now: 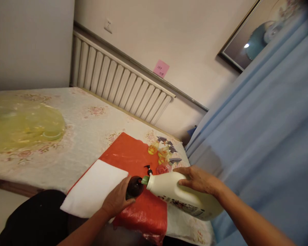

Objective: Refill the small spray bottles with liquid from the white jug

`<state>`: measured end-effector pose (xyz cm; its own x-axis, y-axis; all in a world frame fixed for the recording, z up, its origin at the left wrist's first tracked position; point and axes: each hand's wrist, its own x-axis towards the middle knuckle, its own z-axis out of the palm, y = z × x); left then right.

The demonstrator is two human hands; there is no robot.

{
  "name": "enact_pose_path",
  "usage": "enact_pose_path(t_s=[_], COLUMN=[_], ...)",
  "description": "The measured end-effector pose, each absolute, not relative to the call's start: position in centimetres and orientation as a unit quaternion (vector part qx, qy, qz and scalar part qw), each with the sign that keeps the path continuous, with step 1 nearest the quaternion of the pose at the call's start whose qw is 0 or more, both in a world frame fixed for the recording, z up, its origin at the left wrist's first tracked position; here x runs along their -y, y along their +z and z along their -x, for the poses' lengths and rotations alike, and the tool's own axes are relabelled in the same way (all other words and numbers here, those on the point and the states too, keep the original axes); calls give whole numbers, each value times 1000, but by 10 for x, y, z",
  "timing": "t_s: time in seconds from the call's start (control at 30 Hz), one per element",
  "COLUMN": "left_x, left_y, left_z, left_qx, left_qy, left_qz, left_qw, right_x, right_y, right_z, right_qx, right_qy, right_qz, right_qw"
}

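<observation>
My left hand (118, 198) is wrapped round a dark brown bottle (134, 188), whose mouth faces the spout of a large jug. That pale green jug (184, 196) lies tilted on its side in the air, its green spout (145, 180) at the bottle's opening. My right hand (197, 179) grips the jug from above, near its handle. A black pump top (149, 169) is just behind the spout. Whether liquid is flowing cannot be made out. Beneath both hands is a red plastic sheet (128, 153), with a folded white cloth (94, 188) on its left part.
Several small spray bottles (163, 153) with grey triggers stand behind the jug. A yellow-green plastic bag (23, 123) lies at the left of the flowered tablecloth (79, 136). A radiator (113, 75) runs along the wall; a blue curtain (267, 119) hangs at the right.
</observation>
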<state>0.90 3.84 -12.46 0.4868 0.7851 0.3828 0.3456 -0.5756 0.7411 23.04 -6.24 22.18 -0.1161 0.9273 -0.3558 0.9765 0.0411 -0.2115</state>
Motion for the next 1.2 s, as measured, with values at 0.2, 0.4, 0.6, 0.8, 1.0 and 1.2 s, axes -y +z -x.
enact_pose_path(t_s=[0.2, 0.4, 0.6, 0.8, 1.0, 1.2], left_x=[-39, -38, -38, -38, -38, -38], left_y=[-124, -120, -122, -121, -119, -120], left_z=[-9, -8, -9, -9, -8, -9], left_qx=[-352, -351, -354, -350, -348, -349], left_qy=[362, 357, 351, 355, 359, 367], left_qz=[-809, -811, -812, -812, -810, -805], left_qw=[301, 303, 303, 304, 306, 309], right_x=[62, 63, 63, 62, 62, 62], right_y=[220, 221, 223, 222, 223, 225], right_z=[-229, -228, -227, -228, -227, -225], right_qx=[-720, -713, -718, -719, -716, -717], right_qy=[-191, -190, -191, -187, -188, -182], right_qz=[-664, -671, -666, -666, -669, -668], right_qw=[70, 71, 70, 71, 74, 75])
